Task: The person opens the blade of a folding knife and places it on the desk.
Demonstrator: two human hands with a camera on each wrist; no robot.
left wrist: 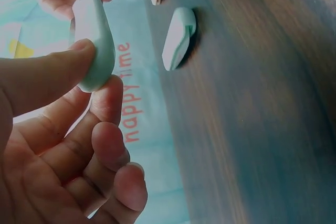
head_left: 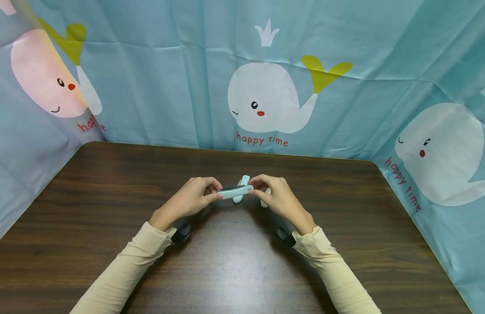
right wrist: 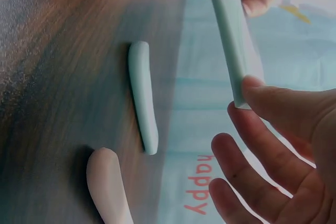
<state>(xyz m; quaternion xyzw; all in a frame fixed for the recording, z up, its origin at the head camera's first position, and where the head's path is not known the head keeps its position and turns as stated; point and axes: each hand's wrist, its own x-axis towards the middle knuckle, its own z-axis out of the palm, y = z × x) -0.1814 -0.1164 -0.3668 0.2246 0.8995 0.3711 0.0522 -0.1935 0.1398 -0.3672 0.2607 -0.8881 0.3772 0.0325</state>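
Note:
Between both hands, raised above the table, is a slim mint-green piece (head_left: 235, 192) that looks like a folding knife, with a dark strip along its upper edge. My left hand (head_left: 190, 198) pinches one end between thumb and fingers. At the other end, my right hand (head_left: 280, 197) pinches it the same way, its remaining fingers spread loosely in the right wrist view. Behind the held knife, a second mint-green folding knife (right wrist: 143, 98) lies on the table. Beside it is a pale pink one (right wrist: 109, 182), partly hidden by the right hand in the head view.
A dark wood-grain table (head_left: 120, 187) lies under both arms. Blue cloth (head_left: 156, 96) printed with whales and red lettering hangs along its back and sides. Dark wrist devices (head_left: 181, 234) sit at the cuffs of the cream sleeves (head_left: 126, 264).

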